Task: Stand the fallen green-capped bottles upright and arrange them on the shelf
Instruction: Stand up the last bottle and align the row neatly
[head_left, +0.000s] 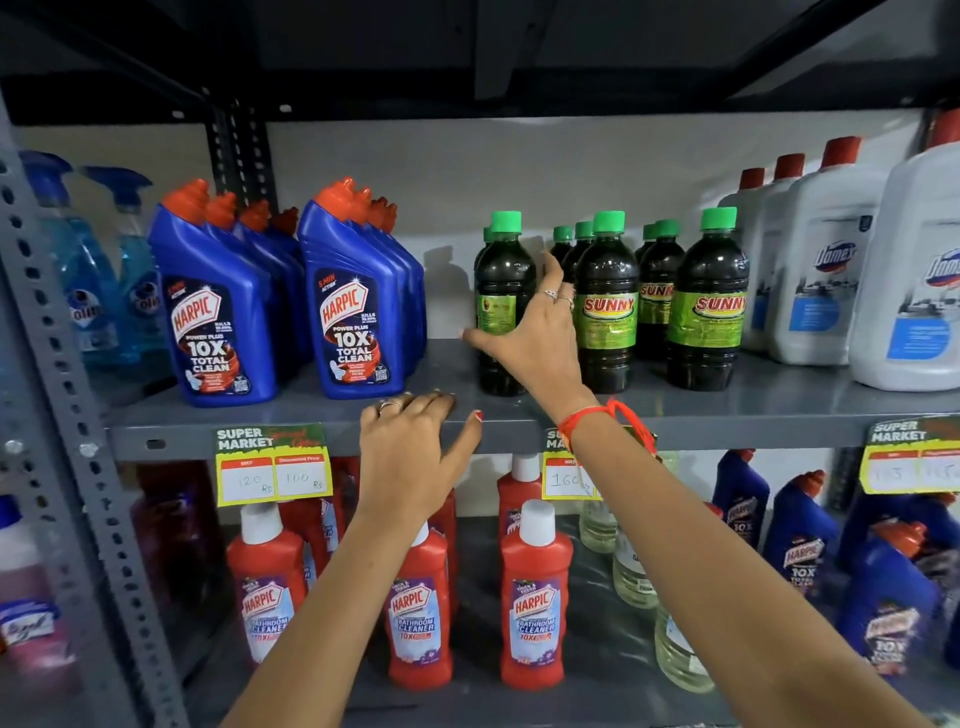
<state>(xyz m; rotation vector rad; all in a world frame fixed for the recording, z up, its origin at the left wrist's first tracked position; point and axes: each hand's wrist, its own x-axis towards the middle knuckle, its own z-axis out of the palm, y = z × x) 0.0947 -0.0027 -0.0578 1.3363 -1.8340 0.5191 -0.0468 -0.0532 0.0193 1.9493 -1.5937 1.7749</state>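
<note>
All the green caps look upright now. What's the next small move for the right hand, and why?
Probably turn the leftmost front bottle so its label faces out. The right hand is wrapped around it, and its green label shows a side panel, while the neighbouring bottles show SUNNY. The left hand rests on the shelf edge.

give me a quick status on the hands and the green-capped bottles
Right hand wrapped on leftmost front green-capped bottle, label turned away. Left hand resting on shelf edge. All visible bottles upright. Nothing blocking.

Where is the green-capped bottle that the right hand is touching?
In the head view, the leftmost green-capped bottle stands upright on the upper shelf, between the blue Harpic bottles and the other Sunny bottles, under the right hand.
</note>
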